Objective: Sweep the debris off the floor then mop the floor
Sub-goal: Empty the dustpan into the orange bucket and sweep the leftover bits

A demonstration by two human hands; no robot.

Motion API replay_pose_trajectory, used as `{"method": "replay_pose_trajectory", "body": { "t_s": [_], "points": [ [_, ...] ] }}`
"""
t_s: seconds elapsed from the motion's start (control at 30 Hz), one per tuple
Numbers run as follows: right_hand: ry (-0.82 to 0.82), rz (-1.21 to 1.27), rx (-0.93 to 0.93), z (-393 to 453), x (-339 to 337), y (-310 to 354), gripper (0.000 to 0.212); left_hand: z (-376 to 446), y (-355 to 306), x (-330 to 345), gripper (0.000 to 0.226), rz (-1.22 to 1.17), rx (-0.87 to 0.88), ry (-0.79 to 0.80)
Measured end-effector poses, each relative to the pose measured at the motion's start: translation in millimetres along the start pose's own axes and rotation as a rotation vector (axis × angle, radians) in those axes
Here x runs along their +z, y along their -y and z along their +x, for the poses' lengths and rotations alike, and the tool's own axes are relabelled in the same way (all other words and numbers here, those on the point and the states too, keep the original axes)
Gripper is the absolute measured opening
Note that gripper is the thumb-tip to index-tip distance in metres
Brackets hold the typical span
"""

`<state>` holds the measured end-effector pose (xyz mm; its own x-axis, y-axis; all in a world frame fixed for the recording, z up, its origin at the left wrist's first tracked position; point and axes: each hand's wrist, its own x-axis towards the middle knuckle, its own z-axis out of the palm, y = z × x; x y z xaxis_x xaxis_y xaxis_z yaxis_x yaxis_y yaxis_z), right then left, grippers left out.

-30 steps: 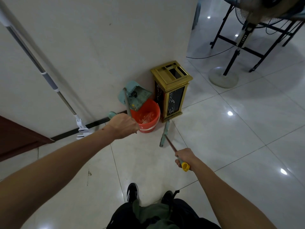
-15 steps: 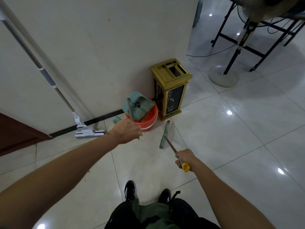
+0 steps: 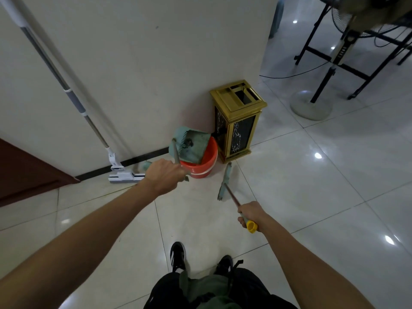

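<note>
- Teal dustpan (image 3: 193,146) tipped over the orange bucket (image 3: 204,166), mouth facing down into it; its handle runs down and slightly toward the camera into the left hand (image 3: 166,175).
- Left hand: fingers curled round the dustpan handle, knuckles up.
- Right hand (image 3: 250,214): fist closed on the broom (image 3: 231,197) handle just below its yellow end cap.
- Broom long axis runs from the right hand away toward the wall, slanting left; teal head is on the white tile floor (image 3: 312,197) in front of the gold bin (image 3: 239,121), head's length pointing at the bin's base.
- Bucket sits against the wall, touching or just beside the gold bin's left side.
- Mop (image 3: 124,175): flat white head on the floor at the skirting, left of the bucket; pole leans up-left against the wall.
- Pedestal fan base (image 3: 311,107) well apart, far right.
</note>
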<state>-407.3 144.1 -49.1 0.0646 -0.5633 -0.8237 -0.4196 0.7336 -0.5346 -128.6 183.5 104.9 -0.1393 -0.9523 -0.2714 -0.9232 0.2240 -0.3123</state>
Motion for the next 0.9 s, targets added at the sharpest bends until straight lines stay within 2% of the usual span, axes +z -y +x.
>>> {"method": "replay_pose_trajectory", "body": {
  "t_s": [0.37,0.6,0.9],
  "points": [
    [0.11,-0.105,-0.021,-21,66,16,0.029,-92,27,23,0.025,-0.436,-0.609,-0.23],
    [0.17,-0.087,-0.04,-51,148,17,0.033,-191,54,73,0.017,-0.559,-0.896,-0.195],
    [0.236,-0.262,-0.032,-95,261,-6,0.032,-350,59,172,0.014,-0.725,-1.186,-0.133]
  ]
}}
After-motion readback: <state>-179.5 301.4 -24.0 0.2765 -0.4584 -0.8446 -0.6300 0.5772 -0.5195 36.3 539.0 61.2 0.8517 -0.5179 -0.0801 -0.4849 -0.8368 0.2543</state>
